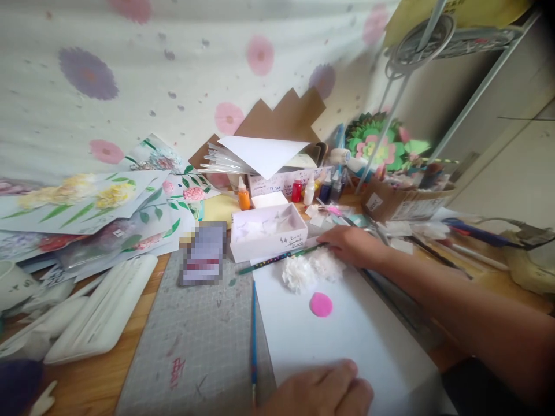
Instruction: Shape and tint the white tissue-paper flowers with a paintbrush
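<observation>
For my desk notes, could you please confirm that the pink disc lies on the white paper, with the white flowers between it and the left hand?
Not quite: the head view shows the white flowers beyond the pink disc, close to the right hand, not between the disc and the left hand. The disc does lie on the white paper.

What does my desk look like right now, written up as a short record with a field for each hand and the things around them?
Left hand: on the near part of the white sheet
Right hand: near the white ruffled clumps; grip unclear
On sheet: the clumps at the far end, a pink disc nearer
Left of sheet: blue brush on a gray mat
Behind: open white box, then an orange bottle
</observation>
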The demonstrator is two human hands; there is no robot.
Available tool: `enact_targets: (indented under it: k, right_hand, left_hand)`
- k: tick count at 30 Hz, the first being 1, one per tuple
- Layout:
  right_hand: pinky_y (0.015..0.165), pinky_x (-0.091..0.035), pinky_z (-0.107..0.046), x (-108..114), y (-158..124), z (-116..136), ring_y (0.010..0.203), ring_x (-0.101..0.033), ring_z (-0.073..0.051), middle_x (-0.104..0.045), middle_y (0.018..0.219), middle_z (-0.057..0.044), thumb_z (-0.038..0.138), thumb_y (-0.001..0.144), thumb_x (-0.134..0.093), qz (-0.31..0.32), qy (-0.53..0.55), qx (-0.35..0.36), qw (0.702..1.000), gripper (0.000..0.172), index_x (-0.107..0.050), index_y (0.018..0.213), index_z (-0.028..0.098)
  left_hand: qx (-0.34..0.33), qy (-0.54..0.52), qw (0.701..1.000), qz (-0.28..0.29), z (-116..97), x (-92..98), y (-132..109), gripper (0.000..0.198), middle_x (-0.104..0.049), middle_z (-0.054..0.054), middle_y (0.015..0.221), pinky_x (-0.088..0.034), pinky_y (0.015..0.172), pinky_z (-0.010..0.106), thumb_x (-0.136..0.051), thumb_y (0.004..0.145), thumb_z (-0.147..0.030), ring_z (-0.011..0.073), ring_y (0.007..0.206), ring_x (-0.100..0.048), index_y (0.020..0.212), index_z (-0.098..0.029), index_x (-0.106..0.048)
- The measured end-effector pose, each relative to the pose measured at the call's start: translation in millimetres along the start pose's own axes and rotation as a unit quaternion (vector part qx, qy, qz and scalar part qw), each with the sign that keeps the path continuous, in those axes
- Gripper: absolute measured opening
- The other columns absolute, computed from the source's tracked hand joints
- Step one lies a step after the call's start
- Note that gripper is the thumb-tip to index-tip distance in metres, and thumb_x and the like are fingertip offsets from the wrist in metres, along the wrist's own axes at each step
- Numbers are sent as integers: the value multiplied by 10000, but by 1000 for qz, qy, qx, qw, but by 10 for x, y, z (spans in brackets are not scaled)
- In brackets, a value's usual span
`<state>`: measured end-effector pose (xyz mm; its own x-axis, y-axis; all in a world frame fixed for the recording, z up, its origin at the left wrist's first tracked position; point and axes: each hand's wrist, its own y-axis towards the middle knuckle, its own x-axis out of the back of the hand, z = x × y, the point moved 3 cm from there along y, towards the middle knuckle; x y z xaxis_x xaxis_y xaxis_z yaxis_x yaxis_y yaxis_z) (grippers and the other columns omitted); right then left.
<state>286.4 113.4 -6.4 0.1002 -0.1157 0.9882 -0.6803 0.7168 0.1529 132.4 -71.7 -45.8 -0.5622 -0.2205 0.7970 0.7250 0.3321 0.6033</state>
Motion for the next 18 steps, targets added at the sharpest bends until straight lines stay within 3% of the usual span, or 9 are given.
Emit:
enact_targets:
  k: [3,5,9,12,14,18]
  right_hand:
    - [807,-496,-350,41,-26,15,943,-617,-240,-680,1028,-81,90,759,-506,-25,5,0,1000,344,-653,1059,174]
    - [811,-491,-357,108,-75,50,947,-609,-236,-677,1025,-85,111,797,-484,-47,11,6,999,301,-654,1038,171]
    - [818,-486,-311,282,-237,180,933,-602,-189,-670,1016,-70,168,853,-467,-83,38,55,994,241,-642,1018,174]
    - [778,-497,-296,401,-391,276,881,-614,-172,-676,976,-65,186,867,-476,-114,72,90,987,208,-640,995,182]
    - [763,-499,-291,470,-483,319,864,-619,-166,-679,958,-63,183,870,-480,-136,89,98,982,196,-639,985,185]
    - [768,-495,-287,578,-595,385,864,-620,-160,-678,954,-66,183,874,-482,-156,114,101,976,192,-638,985,188]
  left_hand:
    - [-27,2,999,20,-10,106,124,268,-667,45,797,-463,542,184,-406,921,-252,115,760,-598,747,-144,-578]
    - [-37,-7,998,46,-18,149,157,241,-611,4,679,-436,507,202,-429,906,-228,104,629,-555,707,-167,-550]
    - [7,66,986,154,116,354,212,37,-508,-22,604,-347,419,263,-538,797,-188,143,494,-462,820,-214,-528]
    - [116,101,943,296,384,625,206,97,-551,21,698,-364,460,290,-574,739,-175,192,570,-508,812,-195,-515]
    - [172,90,916,351,554,817,140,138,-552,7,729,-375,520,279,-535,745,-76,169,605,-509,803,-201,-526]
    - [184,44,923,335,698,1050,-67,325,-552,-11,918,-394,721,269,-478,740,33,158,846,-508,871,-248,-575]
